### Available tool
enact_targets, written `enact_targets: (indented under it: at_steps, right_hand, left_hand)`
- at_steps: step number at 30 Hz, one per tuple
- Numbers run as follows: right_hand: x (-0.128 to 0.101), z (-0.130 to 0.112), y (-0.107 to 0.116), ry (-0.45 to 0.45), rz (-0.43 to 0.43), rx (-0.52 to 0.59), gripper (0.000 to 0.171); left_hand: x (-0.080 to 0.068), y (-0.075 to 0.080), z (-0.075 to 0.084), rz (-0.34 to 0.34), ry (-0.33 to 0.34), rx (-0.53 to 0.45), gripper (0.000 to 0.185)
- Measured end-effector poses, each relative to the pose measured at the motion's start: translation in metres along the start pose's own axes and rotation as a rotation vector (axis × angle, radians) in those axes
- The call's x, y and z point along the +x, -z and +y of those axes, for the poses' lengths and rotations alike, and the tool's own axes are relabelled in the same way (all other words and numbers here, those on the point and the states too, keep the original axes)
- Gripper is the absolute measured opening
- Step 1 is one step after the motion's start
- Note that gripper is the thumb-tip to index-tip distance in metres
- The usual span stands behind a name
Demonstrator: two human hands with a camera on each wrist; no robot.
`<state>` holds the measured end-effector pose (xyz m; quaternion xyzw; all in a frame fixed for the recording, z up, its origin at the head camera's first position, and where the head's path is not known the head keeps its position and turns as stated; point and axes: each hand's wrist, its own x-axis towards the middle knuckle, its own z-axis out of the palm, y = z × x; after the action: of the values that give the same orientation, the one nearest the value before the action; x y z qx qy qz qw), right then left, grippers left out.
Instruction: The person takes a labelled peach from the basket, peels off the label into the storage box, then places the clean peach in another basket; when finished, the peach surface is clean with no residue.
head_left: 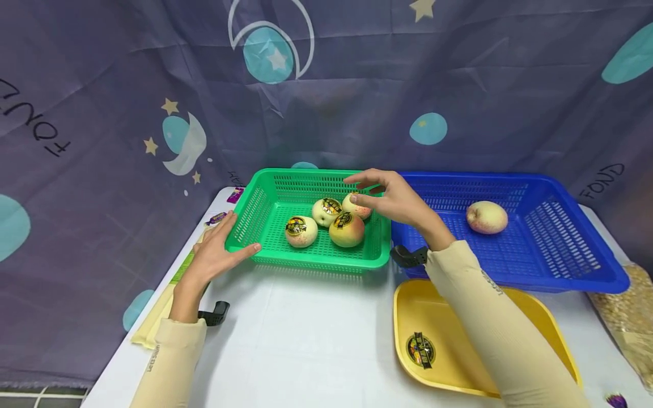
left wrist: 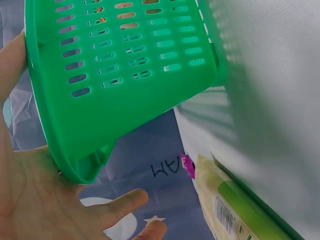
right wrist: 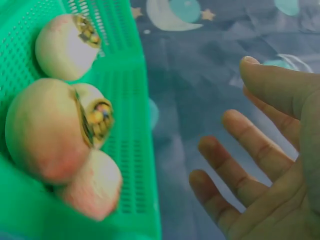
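Several pale peaches with black-and-gold stickers lie in the green basket (head_left: 311, 262), among them a redder peach (head_left: 347, 229). My left hand (head_left: 216, 249) is at the basket's front left corner, thumb and fingers spread; in the left wrist view that hand (left wrist: 40, 195) lies against the basket's rim. Over the right end of the basket hovers my right hand (head_left: 393, 198), fingers loosely bent and holding nothing. In the right wrist view the right hand (right wrist: 265, 165) appears apart from the peaches, its palm bare.
A blue basket (head_left: 561, 283) on the right holds one peach (head_left: 487, 217). In front of it lies a yellow tray (head_left: 459, 379) with a loose sticker (head_left: 420, 350). A green-and-cream packet (head_left: 168, 300) is at the left edge, a bag of grains (head_left: 624, 317) at the right.
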<state>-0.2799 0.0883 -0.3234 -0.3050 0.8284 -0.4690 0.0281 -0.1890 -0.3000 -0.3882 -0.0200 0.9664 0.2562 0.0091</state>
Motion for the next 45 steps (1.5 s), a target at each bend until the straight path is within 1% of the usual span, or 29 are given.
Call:
enact_targets:
  at_steps: [4,7,11,15,23,28,36,41,45]
  right_hand:
    - [0.017,0.003,-0.016,-0.032,-0.022,0.046,0.033]
    - [0.030,0.008,-0.029,-0.046,-0.052,0.038,0.031]
    - [0.047,0.016,-0.046,-0.055,-0.125,-0.008,0.032]
    - [0.058,0.022,-0.060,-0.052,-0.199,-0.042,0.036]
    - [0.074,0.022,-0.077,-0.040,-0.316,-0.036,0.042]
    - [0.080,0.025,-0.088,-0.053,-0.355,-0.113,0.043]
    - [0.086,0.022,-0.102,-0.035,-0.406,-0.305,0.052]
    - [0.088,0.020,-0.108,-0.044,-0.452,-0.341,0.061]
    - [0.089,0.020,-0.111,-0.047,-0.490,-0.371,0.063]
  left_hand:
    - [0.000,-0.001,0.000,-0.009,0.000,-0.009,0.107]
    - [0.000,0.000,-0.001,-0.007,0.001,-0.010,0.107]
    - [-0.001,0.001,-0.003,-0.002,0.009,-0.001,0.107]
    - [-0.002,0.001,-0.005,0.001,0.008,0.008,0.108]
    - [-0.002,0.003,-0.004,0.008,0.002,-0.002,0.107]
    - [-0.001,0.002,-0.003,0.002,0.004,-0.006,0.107]
    - [-0.001,0.000,-0.001,-0.017,0.008,-0.015,0.107]
    - [-0.001,0.000,-0.002,-0.015,0.009,-0.025,0.107]
    - [-0.001,0.000,-0.002,-0.015,0.010,-0.029,0.107]
